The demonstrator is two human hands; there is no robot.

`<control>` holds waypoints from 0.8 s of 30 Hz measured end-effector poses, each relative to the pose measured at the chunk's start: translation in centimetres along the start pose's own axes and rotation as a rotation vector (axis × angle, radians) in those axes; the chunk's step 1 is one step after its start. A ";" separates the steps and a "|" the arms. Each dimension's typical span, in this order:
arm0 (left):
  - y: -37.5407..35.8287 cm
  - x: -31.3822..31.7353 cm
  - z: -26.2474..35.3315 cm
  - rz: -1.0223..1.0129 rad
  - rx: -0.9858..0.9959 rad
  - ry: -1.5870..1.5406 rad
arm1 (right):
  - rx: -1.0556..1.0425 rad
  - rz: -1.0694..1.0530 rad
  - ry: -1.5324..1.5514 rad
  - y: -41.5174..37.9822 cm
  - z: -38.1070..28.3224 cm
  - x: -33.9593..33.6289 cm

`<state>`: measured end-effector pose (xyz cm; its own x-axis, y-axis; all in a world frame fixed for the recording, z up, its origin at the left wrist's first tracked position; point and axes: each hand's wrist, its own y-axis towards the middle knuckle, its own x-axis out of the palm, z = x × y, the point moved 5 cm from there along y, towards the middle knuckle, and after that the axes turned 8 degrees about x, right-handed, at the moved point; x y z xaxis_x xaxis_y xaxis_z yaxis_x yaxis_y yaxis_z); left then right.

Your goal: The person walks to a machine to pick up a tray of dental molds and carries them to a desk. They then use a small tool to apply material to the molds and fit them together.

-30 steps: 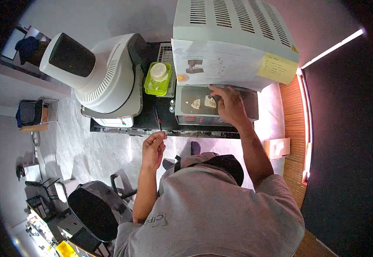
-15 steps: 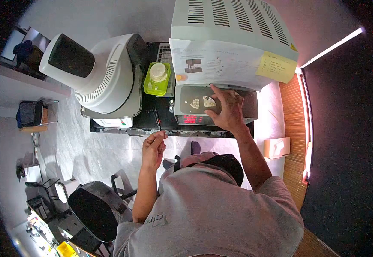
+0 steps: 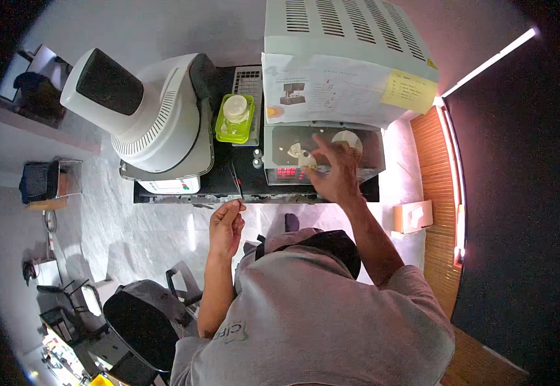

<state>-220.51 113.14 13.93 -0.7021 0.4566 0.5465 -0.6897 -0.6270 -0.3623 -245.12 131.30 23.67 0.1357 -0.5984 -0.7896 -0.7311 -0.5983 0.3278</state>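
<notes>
My right hand (image 3: 336,174) is over the grey top of a low device (image 3: 370,151) with a red lit display. A pale piece (image 3: 306,159) with a dark spot is between its thumb and forefinger, slightly blurred. Left of it, a broken whitish piece (image 3: 294,150) lies on the surface, and a round white disc (image 3: 346,139) is partly hidden behind my fingers. My left hand (image 3: 226,226) is pinched at the table's front edge, close to the dark tweezers (image 3: 235,180). What its fingertips hold is too small to make out.
A green tray (image 3: 232,134) holds a white round container (image 3: 235,108). Two small pale cylinders (image 3: 257,159) stand nearby. A large white machine (image 3: 161,122) is at the left; a vented housing with paper sheets (image 3: 331,90) rises behind the low device. A chair (image 3: 141,321) stands at lower left.
The pale piece with the dark spot has shifted left and nearer, now between my right thumb and forefinger. The white disc has come into view. My left hand has moved slightly left.
</notes>
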 end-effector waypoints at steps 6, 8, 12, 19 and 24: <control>-1.7 -3.4 1.7 0.027 -0.023 0.007 | -0.078 -0.011 0.093 -2.9 -6.3 1.4; -2.7 -5.1 2.7 0.052 -0.026 -0.006 | -0.101 -0.070 0.152 -3.5 -8.9 2.4; -5.1 -9.7 5.1 0.104 0.009 0.002 | -0.161 -0.125 0.179 -4.7 -14.4 6.1; -10.6 -19.7 10.9 0.234 0.115 -0.085 | -0.323 -0.241 0.213 -6.5 -26.1 13.6; -13.3 -28.1 13.3 0.377 0.221 -0.169 | -0.446 -0.347 0.310 -7.2 -34.0 20.6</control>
<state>-189.20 100.24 13.43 -0.8450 0.0734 0.5297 -0.3248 -0.8574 -0.3993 -214.31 105.18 22.65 0.5502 -0.4164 -0.7238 -0.2711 -0.9089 0.3169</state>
